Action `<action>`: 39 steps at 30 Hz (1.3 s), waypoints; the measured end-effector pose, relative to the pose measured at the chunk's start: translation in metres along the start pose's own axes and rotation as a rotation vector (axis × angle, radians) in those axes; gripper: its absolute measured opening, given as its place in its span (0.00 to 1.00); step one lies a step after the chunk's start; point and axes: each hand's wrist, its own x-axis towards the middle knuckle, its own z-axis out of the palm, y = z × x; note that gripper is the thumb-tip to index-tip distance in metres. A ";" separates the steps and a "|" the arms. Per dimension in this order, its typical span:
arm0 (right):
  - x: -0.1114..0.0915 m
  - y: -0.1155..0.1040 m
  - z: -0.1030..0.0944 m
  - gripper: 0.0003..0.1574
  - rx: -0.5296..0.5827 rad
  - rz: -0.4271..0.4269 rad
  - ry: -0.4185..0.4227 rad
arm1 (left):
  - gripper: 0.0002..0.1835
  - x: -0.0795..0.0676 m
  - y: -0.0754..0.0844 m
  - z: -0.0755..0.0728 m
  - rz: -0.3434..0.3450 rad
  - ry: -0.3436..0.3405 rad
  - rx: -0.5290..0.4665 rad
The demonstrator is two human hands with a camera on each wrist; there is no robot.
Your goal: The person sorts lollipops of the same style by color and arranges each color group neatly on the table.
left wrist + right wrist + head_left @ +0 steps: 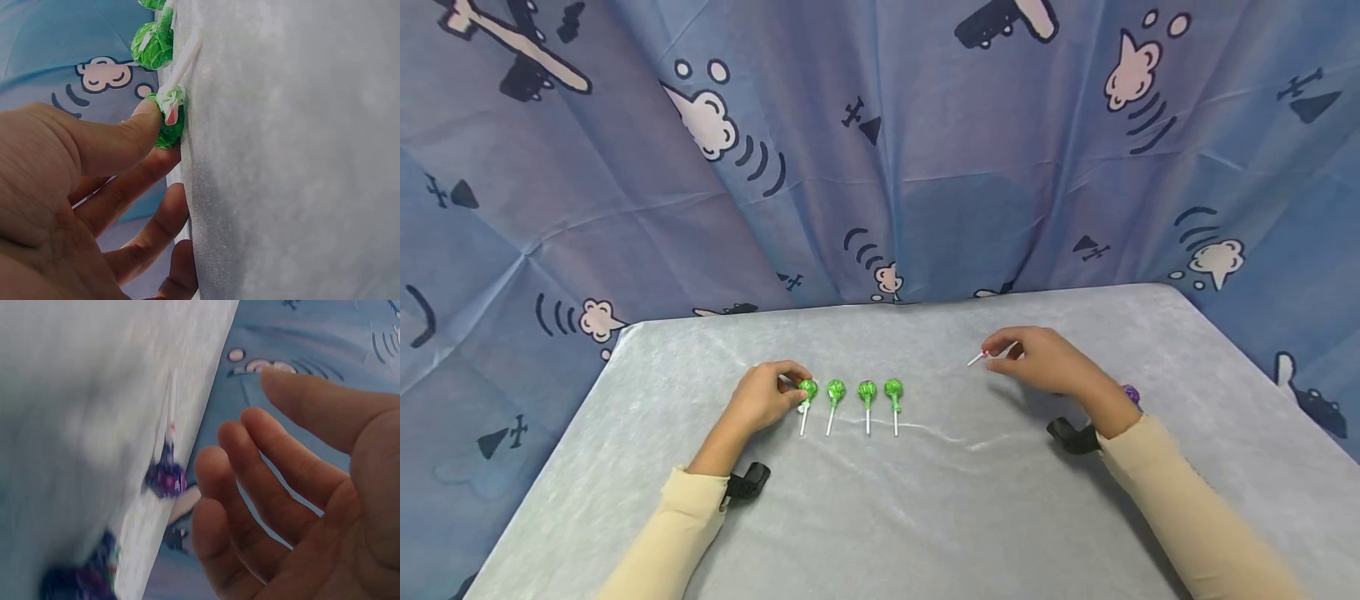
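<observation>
Several green-wrapped lollipops stand in a row on the table, sticks toward me. My left hand [767,395] pinches the leftmost green lollipop [170,130] by its wrapped head, between thumb and index finger. Beside it lie the second [836,390], another green lollipop [867,392] and the rightmost one [893,389]. My right hand [1037,358] is over the table's right side, fingers loosely bent and holding nothing. In the right wrist view a purple lollipop [167,478] lies just beyond those fingertips; in the head view the hand hides its head, leaving the white stick [976,359] showing.
A second purple lollipop [1131,393] is partly hidden behind my right wrist. A pale cloth covers the table [887,508]. Behind it hangs a blue patterned curtain [820,208]. Black wrist cameras sit under the left wrist [748,482] and right wrist [1071,436].
</observation>
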 end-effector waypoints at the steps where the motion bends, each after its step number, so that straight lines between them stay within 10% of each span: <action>1: -0.001 0.002 -0.002 0.19 -0.002 0.004 0.005 | 0.10 0.000 0.000 0.000 0.002 0.002 -0.001; 19: -0.019 0.050 -0.045 0.26 -0.090 0.073 -0.043 | 0.10 -0.001 0.000 0.000 0.004 0.005 -0.004; 39: -0.021 0.077 -0.044 0.23 -0.114 0.154 -0.164 | 0.10 -0.002 0.001 0.000 0.007 0.007 -0.005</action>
